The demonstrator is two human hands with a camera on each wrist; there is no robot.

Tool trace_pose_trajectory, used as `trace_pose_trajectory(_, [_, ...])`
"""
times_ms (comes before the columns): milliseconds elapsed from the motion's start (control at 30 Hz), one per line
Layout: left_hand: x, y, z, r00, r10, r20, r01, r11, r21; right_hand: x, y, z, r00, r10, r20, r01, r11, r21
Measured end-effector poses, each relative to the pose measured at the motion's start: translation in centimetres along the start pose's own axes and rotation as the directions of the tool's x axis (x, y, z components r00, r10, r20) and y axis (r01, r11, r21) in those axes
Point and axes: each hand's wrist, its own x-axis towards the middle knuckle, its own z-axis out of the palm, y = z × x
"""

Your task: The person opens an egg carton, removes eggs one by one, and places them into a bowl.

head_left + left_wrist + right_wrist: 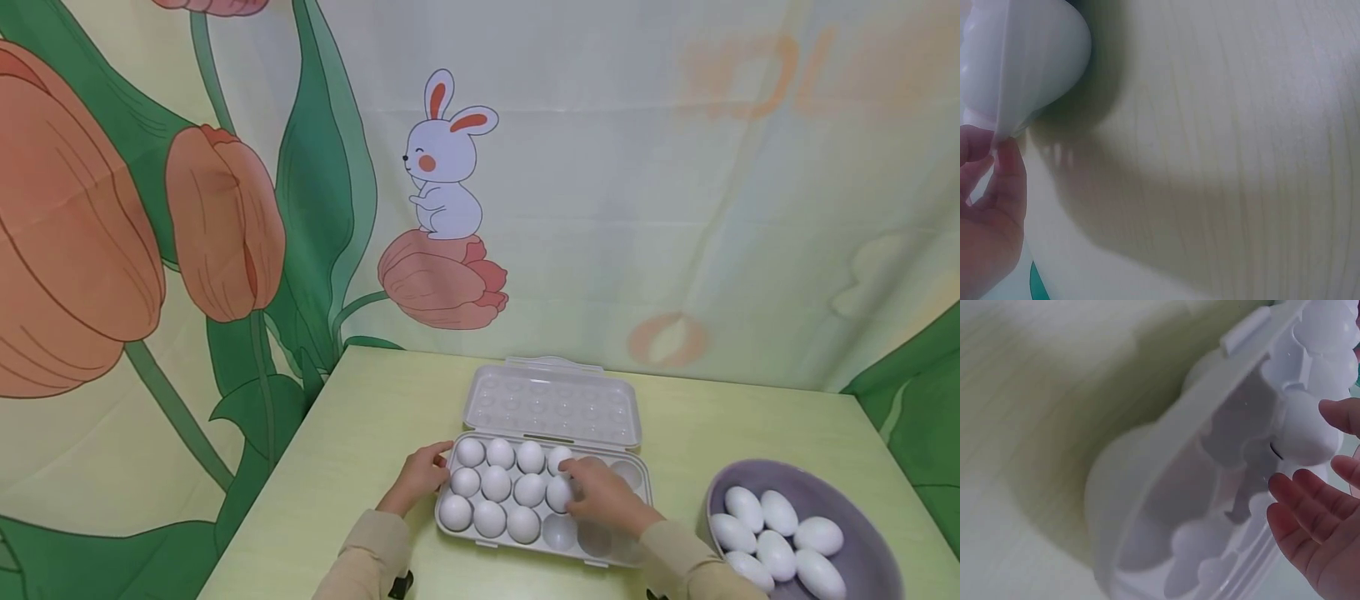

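On the desk, the left hand pinches the left rim of the open plastic egg carton; the right hand, fingers spread, is beside its white eggs, left of the purple bowl holding more eggs

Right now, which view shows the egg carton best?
Head: it frames the open egg carton, lid included, though the right hand covers part. Left wrist: one end, pinched by fingers. Right wrist: opposite end's empty cups.

Curtained indoor nook: pale table, cartoon-tulip cloth walls.
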Motion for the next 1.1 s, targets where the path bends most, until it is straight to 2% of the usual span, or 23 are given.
trace_pose_trajectory(200, [0.1, -0.1, 0.0, 1.0, -0.004, 0.007, 0.004, 1.0, -0.016, 0.4, 0.3, 1.2, 1.0, 0.003, -0.02, -0.004, 0.999, -0.038])
trace_pose_trajectory(433, [0.0, 0.0, 0.0, 1.0, -0.017, 0.008, 0.017, 1.0, -0.025, 0.9, 0.5, 2.6, 0.996, 0.053, -0.065, -0.058, 0.995, -0.085])
trace_pose_trajectory(700, [0.1, 0.0, 0.1, 1.0, -0.008, 0.007, 0.008, 1.0, -0.017, 0.7, 0.1, 2.9, 0.993, 0.041, -0.113, -0.055, 0.99, -0.128])
trace_pose_trajectory(1100, [0.0, 0.2, 0.0, 1.0, -0.001, 0.002, 0.001, 1.0, -0.003, 0.5, 0.0, 3.2, 0.988, 0.043, -0.151, -0.061, 0.991, -0.12])
